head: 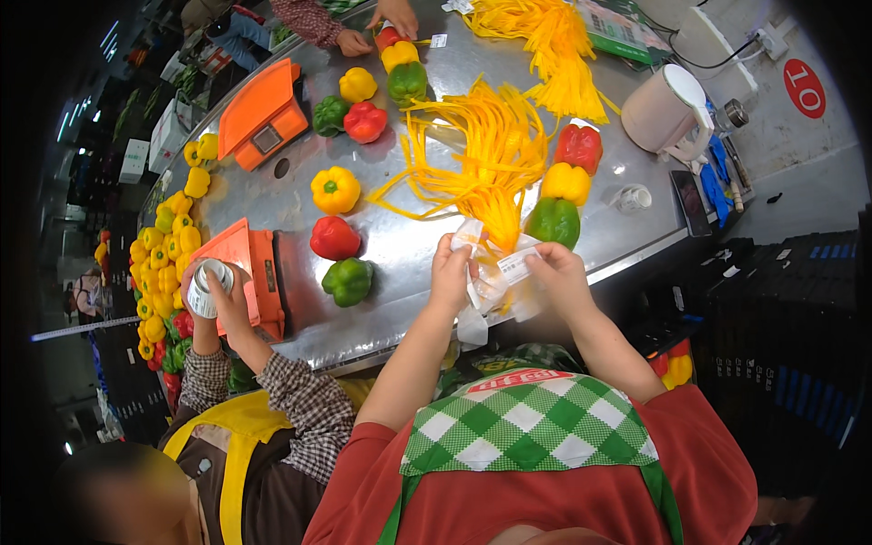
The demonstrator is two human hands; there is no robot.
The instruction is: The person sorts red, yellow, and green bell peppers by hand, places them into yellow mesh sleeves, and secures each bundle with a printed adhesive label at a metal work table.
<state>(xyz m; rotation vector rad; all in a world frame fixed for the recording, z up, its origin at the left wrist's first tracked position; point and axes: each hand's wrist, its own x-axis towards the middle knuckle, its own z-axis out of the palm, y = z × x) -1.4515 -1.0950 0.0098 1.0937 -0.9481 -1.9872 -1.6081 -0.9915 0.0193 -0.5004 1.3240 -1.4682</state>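
Note:
My left hand (452,271) pinches a piece of clear plastic film at the table's near edge. Between the fingers of my right hand (560,272) is a white printed label (518,266), at the right side of the same film. Just beyond both hands spreads a bundle of yellow plastic strips (487,163). To its right a red bell pepper (579,148), a yellow bell pepper (566,184) and a green bell pepper (553,222) sit in a touching row. Left of my hands another green pepper (347,281), a red pepper (335,238) and a yellow pepper (335,190) stand apart.
A co-worker at the left holds a label roll (210,286) by an orange scale (252,272). Another orange scale (262,112) stands farther off, near a second person's hands (395,17). A kettle (664,109), a small roll (633,198) and a phone (689,202) lie right. Peppers (163,252) are heaped far left.

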